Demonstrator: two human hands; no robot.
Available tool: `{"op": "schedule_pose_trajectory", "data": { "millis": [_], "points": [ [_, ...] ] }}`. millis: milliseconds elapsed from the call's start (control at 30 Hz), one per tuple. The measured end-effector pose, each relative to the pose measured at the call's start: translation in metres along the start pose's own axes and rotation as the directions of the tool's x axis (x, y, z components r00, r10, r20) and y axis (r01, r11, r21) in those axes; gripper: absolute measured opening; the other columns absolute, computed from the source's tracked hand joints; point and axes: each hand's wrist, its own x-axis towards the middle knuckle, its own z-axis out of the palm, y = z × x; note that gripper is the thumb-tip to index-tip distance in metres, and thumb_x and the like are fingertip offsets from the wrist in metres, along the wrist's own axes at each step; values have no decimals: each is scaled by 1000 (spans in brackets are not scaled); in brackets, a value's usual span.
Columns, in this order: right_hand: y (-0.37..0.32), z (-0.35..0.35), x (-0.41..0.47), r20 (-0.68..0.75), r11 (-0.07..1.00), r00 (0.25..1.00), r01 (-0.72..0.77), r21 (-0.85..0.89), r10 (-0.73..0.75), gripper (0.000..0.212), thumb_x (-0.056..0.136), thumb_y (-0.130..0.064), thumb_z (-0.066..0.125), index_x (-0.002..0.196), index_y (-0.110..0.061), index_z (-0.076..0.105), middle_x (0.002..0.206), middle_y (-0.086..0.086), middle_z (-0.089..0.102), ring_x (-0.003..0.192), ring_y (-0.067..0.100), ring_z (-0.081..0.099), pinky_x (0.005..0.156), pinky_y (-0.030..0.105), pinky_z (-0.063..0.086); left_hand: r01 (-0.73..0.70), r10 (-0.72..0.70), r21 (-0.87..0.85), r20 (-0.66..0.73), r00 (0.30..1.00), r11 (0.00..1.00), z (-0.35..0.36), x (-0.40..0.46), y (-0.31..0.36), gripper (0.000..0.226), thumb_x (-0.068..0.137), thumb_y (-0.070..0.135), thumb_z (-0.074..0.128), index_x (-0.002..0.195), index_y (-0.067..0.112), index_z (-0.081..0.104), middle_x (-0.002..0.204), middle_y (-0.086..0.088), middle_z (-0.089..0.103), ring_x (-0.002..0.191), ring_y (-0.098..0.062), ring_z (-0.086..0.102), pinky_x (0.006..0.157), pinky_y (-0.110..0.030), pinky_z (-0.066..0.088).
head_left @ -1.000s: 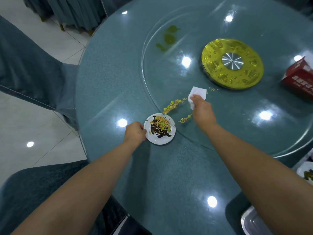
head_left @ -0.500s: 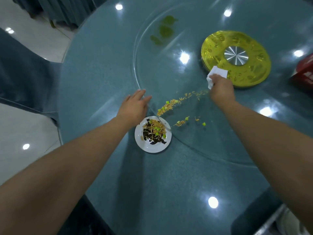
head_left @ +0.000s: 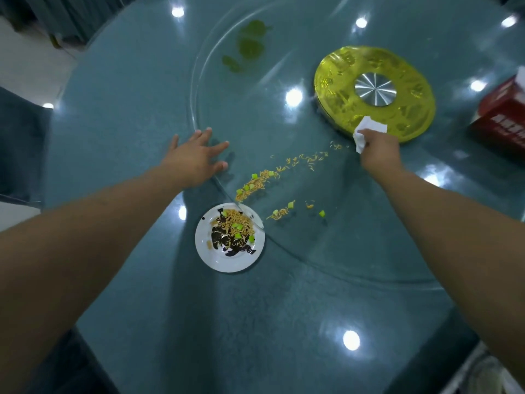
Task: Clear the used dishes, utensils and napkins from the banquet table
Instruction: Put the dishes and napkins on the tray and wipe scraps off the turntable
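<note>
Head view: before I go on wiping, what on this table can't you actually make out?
- Red box: cut off by the right edge; its print is too blurred to read.
- Napkin: mostly hidden inside the right hand; its grip from beneath is unseen.
- Green smears on the glass turntable: too blurred to identify.
- Bottom right corner: something pale, cut off and blurred.
- Plate: dark scraps unidentifiable.
</note>
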Motion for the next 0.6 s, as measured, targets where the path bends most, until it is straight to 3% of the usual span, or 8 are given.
{"op": "schedule_pose_trajectory", "data": {
  "millis": [67,200,267,433,600],
  "points": [
    [-1,8,0,-23,999,999,49,8,-49,35,94,-6,53,128,-10,62,118,24,63,111,39,57,90,33,45,11,-11,8,-8,1000,1000,2,0,2,58,98,62,33,152,49,15,166,2,-3,152,-20,0,119,-60,1],
    [-6,17,-2,-5,993,995,102,-62,-103,30,96,-13,52,123,-16,65,107,24,65,97,39,59,70,28,37,15,-16,-6,-28,999,1000,9,-1,4,58,98,63,33,151,50,15,166,2,-3,152,-20,0,118,-60,0],
    [-15,18,-6,-8,985,987,159,-60,-160,28,96,-13,51,119,-14,67,104,22,66,94,39,59,67,30,36,13,-14,-19,-41,999,1000,14,-3,5,57,97,63,32,151,50,15,166,2,-3,152,-20,0,118,-59,0],
    [-42,31,-38,3,971,971,237,37,-237,31,94,-7,55,121,-14,66,109,21,67,98,37,63,82,35,49,23,-26,-42,-69,997,999,24,-16,15,56,97,63,30,150,51,15,166,3,-3,152,-19,-1,117,-60,-3],
    [-58,39,-74,25,960,963,263,97,-267,47,87,5,52,127,-17,65,130,7,64,112,32,61,96,28,44,52,-56,-64,-65,996,997,29,-30,31,55,98,63,28,150,52,14,165,4,-5,152,-18,-4,116,-61,-4]
  ]
}}
